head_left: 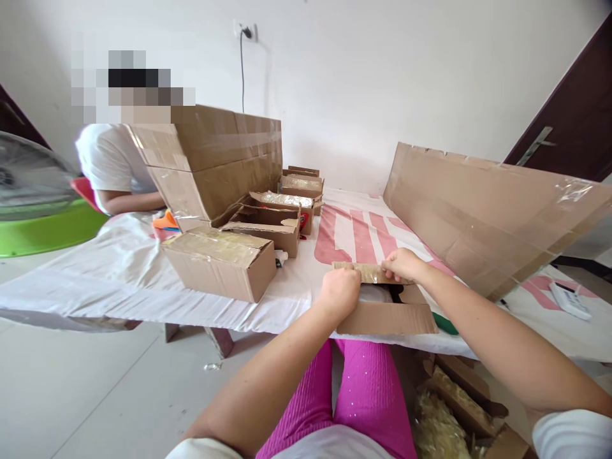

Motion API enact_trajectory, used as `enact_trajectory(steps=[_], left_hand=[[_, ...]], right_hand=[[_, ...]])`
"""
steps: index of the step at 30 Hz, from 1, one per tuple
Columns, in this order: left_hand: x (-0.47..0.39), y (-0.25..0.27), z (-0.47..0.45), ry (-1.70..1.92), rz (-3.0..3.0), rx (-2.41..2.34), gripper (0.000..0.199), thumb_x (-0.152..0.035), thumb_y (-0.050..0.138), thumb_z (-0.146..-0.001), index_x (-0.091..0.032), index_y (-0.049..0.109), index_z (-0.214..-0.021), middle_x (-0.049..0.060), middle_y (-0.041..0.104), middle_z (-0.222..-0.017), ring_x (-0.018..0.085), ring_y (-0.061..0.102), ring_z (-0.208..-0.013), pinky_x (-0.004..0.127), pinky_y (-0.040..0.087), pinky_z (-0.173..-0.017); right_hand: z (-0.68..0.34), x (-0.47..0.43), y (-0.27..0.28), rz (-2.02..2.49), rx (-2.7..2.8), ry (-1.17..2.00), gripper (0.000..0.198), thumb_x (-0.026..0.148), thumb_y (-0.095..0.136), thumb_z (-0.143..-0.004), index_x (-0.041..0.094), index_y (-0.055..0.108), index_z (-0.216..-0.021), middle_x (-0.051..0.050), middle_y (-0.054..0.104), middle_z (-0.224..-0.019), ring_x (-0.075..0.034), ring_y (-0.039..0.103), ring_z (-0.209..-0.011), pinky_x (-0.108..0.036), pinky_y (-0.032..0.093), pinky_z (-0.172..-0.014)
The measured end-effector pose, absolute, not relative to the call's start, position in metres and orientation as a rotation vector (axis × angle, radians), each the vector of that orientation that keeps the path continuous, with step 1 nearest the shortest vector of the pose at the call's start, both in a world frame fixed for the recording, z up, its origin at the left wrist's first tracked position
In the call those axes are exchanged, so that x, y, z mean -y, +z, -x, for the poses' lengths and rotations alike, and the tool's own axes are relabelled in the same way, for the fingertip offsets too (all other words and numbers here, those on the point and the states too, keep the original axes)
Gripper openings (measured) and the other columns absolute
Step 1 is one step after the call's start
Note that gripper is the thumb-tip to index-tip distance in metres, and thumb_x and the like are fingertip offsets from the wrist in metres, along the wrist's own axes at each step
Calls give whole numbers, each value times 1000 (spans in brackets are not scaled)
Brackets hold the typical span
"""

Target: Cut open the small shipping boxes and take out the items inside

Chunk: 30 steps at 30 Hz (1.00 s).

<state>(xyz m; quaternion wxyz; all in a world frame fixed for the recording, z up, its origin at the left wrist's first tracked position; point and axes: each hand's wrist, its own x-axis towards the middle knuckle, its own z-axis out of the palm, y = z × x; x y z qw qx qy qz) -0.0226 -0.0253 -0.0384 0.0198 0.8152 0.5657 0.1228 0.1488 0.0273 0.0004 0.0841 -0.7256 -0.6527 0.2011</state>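
box [387,319]: matt cardboard | tape [370,274]: glossy plastic | tablecloth [299,294]: creased cloth | trousers [370,382]: ribbed cloth

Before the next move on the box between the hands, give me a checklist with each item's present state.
1. Left hand on the box: ok, closed at its left end.
2. Right hand on the taped flap: ok, fingers at the flap's right part.
3. Contents identified: cannot tell; something pale shows inside, partly hidden.
4. Box well back from the table edge: not ok, it sits right at the near edge.
5. Co-worker's forearm clear of the box: ok, beyond the tall carton.
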Motion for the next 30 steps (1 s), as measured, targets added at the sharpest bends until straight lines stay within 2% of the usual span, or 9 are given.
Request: enact_trajectory(steps=[2,9,12,17,21,30], left_hand=[[25,-39,23,386,-2531,-1756,27,-13,43,-90,-15,70,-94,13,71,-98,24,71,-90,32,55,-76],[26,-38,22,382,-2542,-1761,27,-12,43,-89,-15,70,-93,13,70,-96,25,71,-90,34,56,-75],[26,-39,22,386,-2551,-1754,27,-12,43,-89,-15,70,-93,13,70,-97,26,71,-89,34,56,-74],[25,-41,22,403,-2553,-1748,27,-13,43,-89,-15,70,-93,12,71,-96,25,71,-88,34,56,-74],[25,-41,23,414,-2547,-1746,27,-15,43,-90,-15,70,-93,13,70,-97,25,71,-89,33,56,-75],[25,-39,22,392,-2535,-1747,28,-9,44,-86,-15,70,-94,13,71,-98,24,71,-91,33,56,-76]], right_hand=[[-149,-25,5,2188,1968,617,30,33,66,-79,16,62,-55,2,50,-37,-8,43,-35,-21,33,-41],[-133,-21,2,2176,2041,596,29,19,71,-69,17,57,-44,3,42,-31,-9,42,-35,-22,30,-41],[-132,-23,4,2126,2010,588,26,19,66,-72,18,57,-48,5,41,-33,-8,39,-35,-22,28,-41],[-142,-28,8,2127,1938,625,28,17,57,-80,17,58,-52,4,50,-39,-7,41,-35,-20,31,-41],[-142,-28,3,2184,1911,658,30,18,58,-79,17,56,-49,5,44,-34,-7,36,-32,-20,29,-39],[-132,-33,-5,2182,2041,453,20,18,69,-64,18,56,-49,2,46,-38,-12,48,-42,-24,29,-43]])
